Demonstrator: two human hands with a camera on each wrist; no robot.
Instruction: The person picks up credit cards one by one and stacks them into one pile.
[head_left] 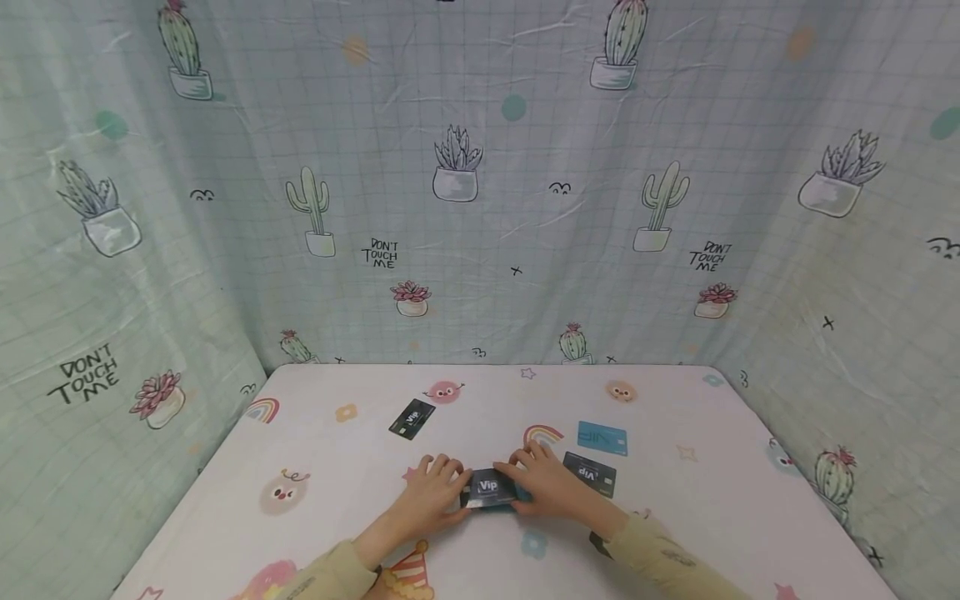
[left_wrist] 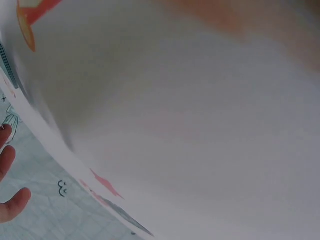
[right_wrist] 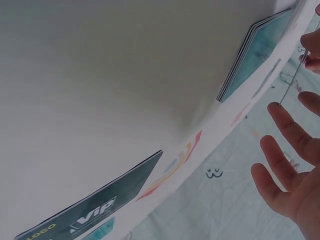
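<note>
A black Vip card (head_left: 487, 485) is held level by both hands near the middle of the table. My left hand (head_left: 429, 498) pinches its left end, and my right hand (head_left: 553, 485) grips the right end. In the right wrist view the card (right_wrist: 293, 79) appears as a thin edge, raised above a stack of cards (right_wrist: 262, 57) with a blue top. Fingers of my right hand (right_wrist: 290, 170) are spread below it. The left wrist view catches only fingertips (left_wrist: 7, 162) at its left border, with the card outside the frame.
A black card (head_left: 412, 418) lies farther back on the left. To the right are a blue card (head_left: 602, 437) and another black card (head_left: 589, 474); part of a dark card (head_left: 598, 543) peeks out beneath the right forearm. Patterned cloth (head_left: 480, 250) hangs behind the table (head_left: 315, 442).
</note>
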